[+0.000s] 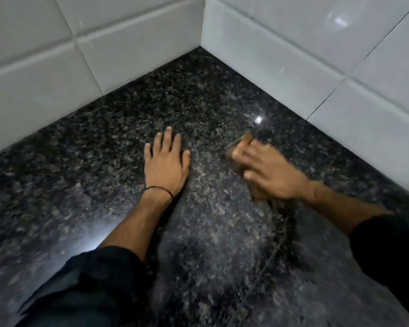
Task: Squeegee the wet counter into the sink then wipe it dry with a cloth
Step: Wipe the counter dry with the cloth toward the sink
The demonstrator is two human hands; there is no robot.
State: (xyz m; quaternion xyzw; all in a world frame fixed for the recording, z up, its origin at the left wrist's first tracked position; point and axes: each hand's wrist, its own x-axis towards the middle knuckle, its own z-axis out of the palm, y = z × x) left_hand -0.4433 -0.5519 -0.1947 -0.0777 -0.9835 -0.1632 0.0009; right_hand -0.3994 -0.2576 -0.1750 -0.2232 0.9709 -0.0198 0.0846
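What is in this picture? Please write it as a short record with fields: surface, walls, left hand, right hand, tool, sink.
surface: dark speckled counter, glossy, with a thin curved line of water below the right hand
walls: white tiles meeting in a corner behind the counter
left hand: left hand flat on the counter, fingers spread, holding nothing; thin black band on the wrist
right hand: right hand blurred, gripping a brown tool
tool: brown tool, mostly hidden and blurred; type cannot be told
sink: not in view
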